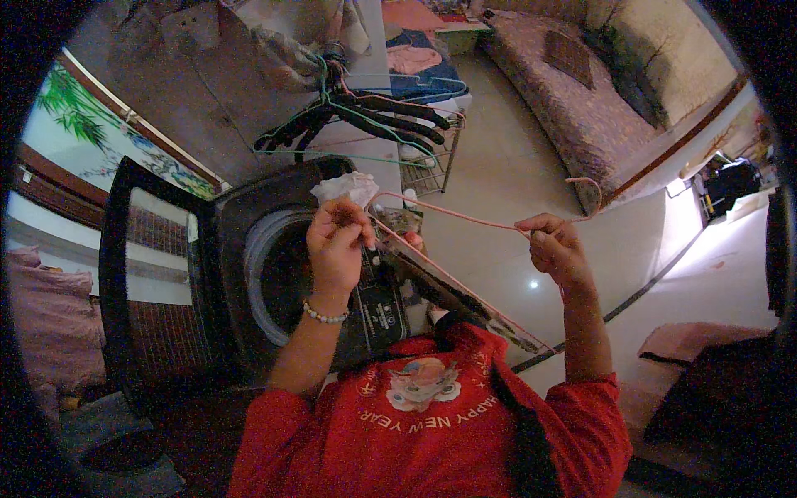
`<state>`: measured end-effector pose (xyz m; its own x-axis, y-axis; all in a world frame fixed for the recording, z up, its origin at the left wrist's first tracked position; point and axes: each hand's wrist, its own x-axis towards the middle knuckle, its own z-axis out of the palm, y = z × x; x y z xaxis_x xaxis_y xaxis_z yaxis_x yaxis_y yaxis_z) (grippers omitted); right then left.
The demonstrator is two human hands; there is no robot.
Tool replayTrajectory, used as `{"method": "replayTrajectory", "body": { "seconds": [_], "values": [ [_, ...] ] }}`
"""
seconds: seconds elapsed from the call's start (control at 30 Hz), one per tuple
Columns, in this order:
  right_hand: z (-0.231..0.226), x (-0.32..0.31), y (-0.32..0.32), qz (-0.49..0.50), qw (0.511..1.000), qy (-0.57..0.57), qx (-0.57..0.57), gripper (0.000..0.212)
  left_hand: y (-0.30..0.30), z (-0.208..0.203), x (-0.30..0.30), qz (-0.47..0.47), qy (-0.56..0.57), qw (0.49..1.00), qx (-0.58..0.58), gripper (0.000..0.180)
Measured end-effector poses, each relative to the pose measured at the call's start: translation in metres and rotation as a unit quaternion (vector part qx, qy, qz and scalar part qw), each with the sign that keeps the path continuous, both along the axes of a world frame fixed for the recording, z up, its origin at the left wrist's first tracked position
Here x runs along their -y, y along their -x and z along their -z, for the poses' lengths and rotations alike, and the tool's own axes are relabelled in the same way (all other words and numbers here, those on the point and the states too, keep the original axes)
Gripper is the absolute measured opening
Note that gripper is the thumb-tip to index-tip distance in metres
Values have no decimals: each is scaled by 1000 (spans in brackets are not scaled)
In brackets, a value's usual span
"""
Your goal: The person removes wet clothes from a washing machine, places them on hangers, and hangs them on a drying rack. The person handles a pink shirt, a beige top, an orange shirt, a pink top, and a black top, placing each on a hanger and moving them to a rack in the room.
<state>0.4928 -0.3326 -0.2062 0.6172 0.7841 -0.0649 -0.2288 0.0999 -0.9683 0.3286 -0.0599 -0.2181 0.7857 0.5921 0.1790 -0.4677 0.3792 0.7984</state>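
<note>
A thin pink clothes hanger [448,212] is stretched sideways between my hands, above the floor to the right of the washing machine. My right hand [552,249] is closed around it near the hook, which curves out to the right. My left hand [339,236] is closed in a pinch at the hanger's left end. Crumpled white cloth [344,187] sticks up past those fingers, and how it meets the hanger is partly hidden. Below my left hand stands the dark top-loading washing machine [228,307], its lid [158,282] raised and its drum [286,274] exposed.
Several black and green hangers [365,112] hang together ahead of me. Behind them is a wire rack [432,166] by a white cabinet side. A patterned bed [556,108] stands far right. Pink fabric [54,319] hangs at the left, and dark and pink items lie lower right.
</note>
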Motion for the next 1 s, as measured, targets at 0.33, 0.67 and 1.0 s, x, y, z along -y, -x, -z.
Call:
{"method": "replayTrajectory", "body": {
  "seconds": [0.33, 0.67, 1.0],
  "values": [
    [-22, 15, 7, 127, 978, 30, 161, 33, -2, 44, 19, 89, -129, 978, -139, 43],
    [-11, 43, -3, 140, 941, 150, 270, 24, 35, 131, -32, 88, -74, 962, -247, 30],
    [-11, 29, 18, 44, 961, 153, 224, 39, 159, 387, -258, -298, 305, 804, -415, 14]
  ]
}}
